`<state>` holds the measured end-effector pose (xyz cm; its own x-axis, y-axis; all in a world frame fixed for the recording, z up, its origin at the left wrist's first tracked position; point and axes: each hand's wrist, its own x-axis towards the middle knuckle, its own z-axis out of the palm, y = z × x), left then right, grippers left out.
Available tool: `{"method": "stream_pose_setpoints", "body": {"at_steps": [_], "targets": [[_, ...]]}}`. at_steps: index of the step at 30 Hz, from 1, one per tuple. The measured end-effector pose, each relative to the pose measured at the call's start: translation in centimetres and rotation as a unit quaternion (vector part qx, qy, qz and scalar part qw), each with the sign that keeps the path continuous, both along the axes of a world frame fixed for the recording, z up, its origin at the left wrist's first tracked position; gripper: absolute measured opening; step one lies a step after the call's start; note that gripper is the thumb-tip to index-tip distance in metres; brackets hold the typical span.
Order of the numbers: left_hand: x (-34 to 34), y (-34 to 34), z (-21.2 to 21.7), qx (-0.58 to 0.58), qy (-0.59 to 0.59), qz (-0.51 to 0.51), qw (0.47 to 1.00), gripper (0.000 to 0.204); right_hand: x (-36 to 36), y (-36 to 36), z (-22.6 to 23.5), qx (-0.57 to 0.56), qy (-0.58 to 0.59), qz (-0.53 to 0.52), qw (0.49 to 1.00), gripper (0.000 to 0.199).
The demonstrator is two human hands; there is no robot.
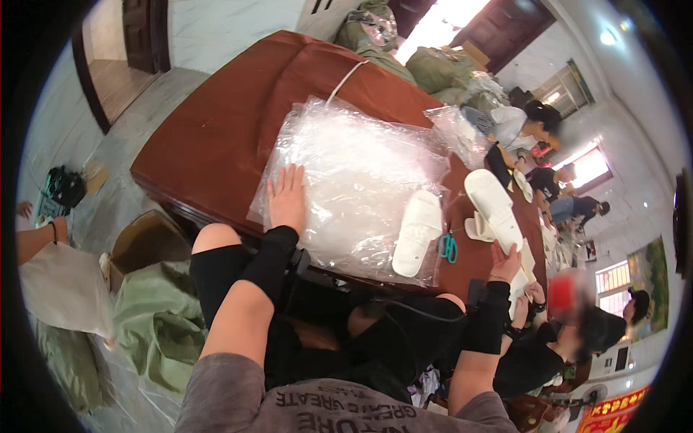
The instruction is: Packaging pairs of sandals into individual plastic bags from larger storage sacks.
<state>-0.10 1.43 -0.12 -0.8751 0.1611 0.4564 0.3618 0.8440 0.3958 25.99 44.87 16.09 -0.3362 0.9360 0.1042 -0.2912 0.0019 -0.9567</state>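
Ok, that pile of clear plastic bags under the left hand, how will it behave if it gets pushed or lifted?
Probably floppy: the pile of clear plastic bags is wrinkled, thin film, draping at the wooden table edge. Likely slippery, since glossy sheets lie loosely stacked, so layers may slide apart under the left hand. It looks light; the white slipper resting on top may shift with it.

Daylight floods in from the doorway (440,22) above my table (216,137) and blows out to white; windows (588,167) at right glare too. Sheen flares on the plastic bags (354,180). My lap sits in shadow. Fisheye bends the edges into a black rim, and far figures look soft, perhaps out of focus.
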Motion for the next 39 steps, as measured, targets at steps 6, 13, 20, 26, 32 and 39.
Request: {"method": "stream_pose_setpoints", "body": {"at_steps": [6, 13, 20, 26, 32, 39], "targets": [[0.2, -0.7, 0.1, 0.000, 0.017, 0.003, 1.000, 0.048, 1.4, 0.6, 6.5, 0.100, 0.014, 0.032, 0.994, 0.031], [0.1, -0.2, -0.2, 0.006, 0.024, 0.001, 1.000, 0.047, 0.7, -0.2, 10.7, 0.109, 0.006, 0.043, 0.993, 0.029], [0.6, -0.4, 0.0, 0.003, 0.025, 0.007, 1.000, 0.047, -2.9, 8.7, 9.2, -0.016, 0.046, 0.102, 0.994, 0.040], [0.3, 0.9, 0.2, 0.003, 0.011, 0.006, 1.000, 0.047, -1.9, 15.8, 10.6, -0.144, 0.249, 0.103, 0.952, 0.052], [-0.6, 0.3, 0.6, -0.009, 0.022, 0.004, 1.000, 0.048, -10.1, -4.6, -0.5, 0.709, -0.367, -0.009, 0.602, 0.036], [0.1, 0.0, -0.5, -0.046, 0.031, 0.023, 0.998, 0.048, -13.2, -18.5, -12.3, 0.564, -0.465, 0.253, 0.633, 0.058]]}}
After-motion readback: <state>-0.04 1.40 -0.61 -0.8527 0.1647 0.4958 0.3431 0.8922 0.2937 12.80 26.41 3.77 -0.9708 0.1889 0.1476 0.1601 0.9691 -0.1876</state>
